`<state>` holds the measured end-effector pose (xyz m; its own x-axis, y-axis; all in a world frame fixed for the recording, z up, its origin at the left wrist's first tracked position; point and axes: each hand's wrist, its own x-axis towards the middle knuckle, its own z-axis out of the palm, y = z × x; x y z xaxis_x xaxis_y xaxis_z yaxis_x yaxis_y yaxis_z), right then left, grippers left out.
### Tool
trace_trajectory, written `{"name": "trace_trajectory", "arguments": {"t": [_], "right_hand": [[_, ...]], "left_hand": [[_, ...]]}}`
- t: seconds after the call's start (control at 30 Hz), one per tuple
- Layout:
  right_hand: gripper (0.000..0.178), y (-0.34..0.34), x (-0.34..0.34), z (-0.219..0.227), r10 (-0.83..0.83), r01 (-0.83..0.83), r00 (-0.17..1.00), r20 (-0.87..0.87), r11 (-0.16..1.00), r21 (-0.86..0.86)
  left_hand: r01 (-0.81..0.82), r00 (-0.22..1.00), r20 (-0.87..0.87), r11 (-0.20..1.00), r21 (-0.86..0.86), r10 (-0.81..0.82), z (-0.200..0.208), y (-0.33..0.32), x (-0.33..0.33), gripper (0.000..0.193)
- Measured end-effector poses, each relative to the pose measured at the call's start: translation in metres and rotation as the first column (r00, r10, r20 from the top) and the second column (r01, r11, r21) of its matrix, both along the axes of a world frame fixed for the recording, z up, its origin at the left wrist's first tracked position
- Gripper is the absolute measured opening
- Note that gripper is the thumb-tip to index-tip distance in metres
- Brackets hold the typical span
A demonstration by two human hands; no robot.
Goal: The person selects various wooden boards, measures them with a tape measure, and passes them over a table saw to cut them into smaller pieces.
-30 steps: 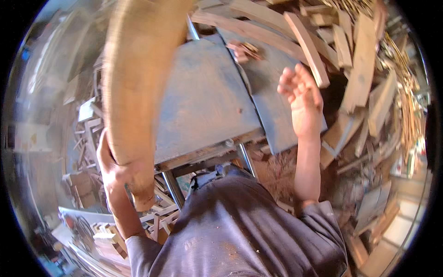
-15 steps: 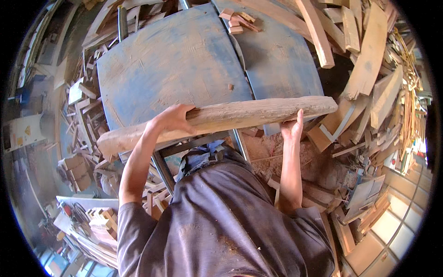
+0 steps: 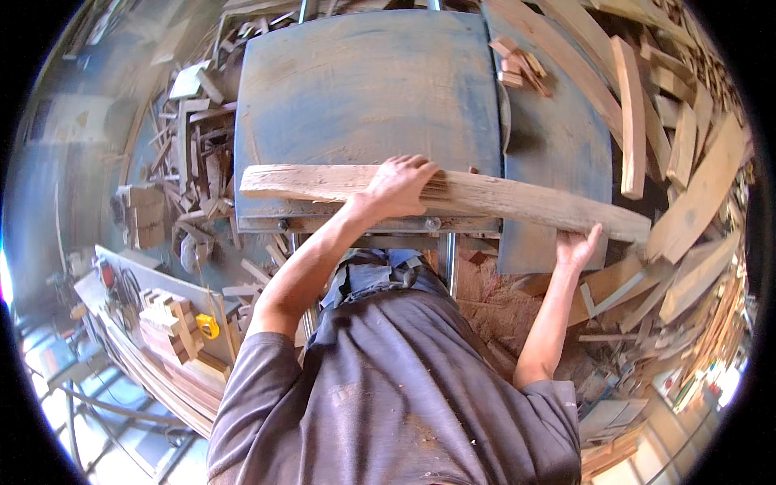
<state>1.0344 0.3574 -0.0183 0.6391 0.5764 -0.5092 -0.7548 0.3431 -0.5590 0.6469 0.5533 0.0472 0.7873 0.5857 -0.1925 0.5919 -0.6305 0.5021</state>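
A long, rough wooden beam (image 3: 505, 198) lies across the near side of a dusty blue machine table (image 3: 364, 89), its right end tilted toward me. My left hand (image 3: 398, 186) is wrapped over the middle of the beam from above, fingers closed. Near the right end, my right hand (image 3: 577, 247) grips it from below, thumb up along the near side. In the gap between the table's two parts stands a thin curved metal edge (image 3: 506, 120) that looks like a saw blade.
Small wood offcuts (image 3: 517, 65) sit on the table's right part. Boards (image 3: 630, 121) are stacked along the right, with a metal square (image 3: 610, 295) among them. Scrap wood (image 3: 194, 145) heaps up at left. A yellow tape measure (image 3: 208, 326) hangs by a wood-laden bench (image 3: 186, 364).
The beam has turned: its left end has swung away from me and its right end toward me. My left hand now sits nearer the beam's middle. The whole view has shifted too.
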Motion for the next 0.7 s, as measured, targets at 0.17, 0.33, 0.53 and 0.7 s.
{"name": "trace_trajectory", "arguments": {"t": [0.17,0.33,0.53,0.7], "right_hand": [[0.073,-0.017,0.027,-0.016,0.139,-0.113,0.987,0.084,0.960,-0.258],[0.074,-0.028,0.026,-0.044,0.171,-0.101,0.975,0.139,0.907,-0.408],[0.078,-0.013,0.033,-0.052,0.207,-0.103,0.973,0.103,0.788,-0.607],[0.069,0.017,0.002,-0.007,0.249,-0.058,0.958,0.143,0.654,-0.755]], "left_hand": [[-0.028,0.999,0.023,0.999,0.028,0.028,-0.018,-0.013,0.005,0.066],[-0.007,0.998,-0.066,0.999,-0.052,0.004,-0.014,-0.014,0.010,0.064],[-0.035,0.982,-0.187,0.937,-0.349,-0.033,-0.016,0.010,0.008,0.081],[-0.107,0.976,-0.186,0.994,0.030,0.110,-0.023,0.001,-0.010,0.080]]}}
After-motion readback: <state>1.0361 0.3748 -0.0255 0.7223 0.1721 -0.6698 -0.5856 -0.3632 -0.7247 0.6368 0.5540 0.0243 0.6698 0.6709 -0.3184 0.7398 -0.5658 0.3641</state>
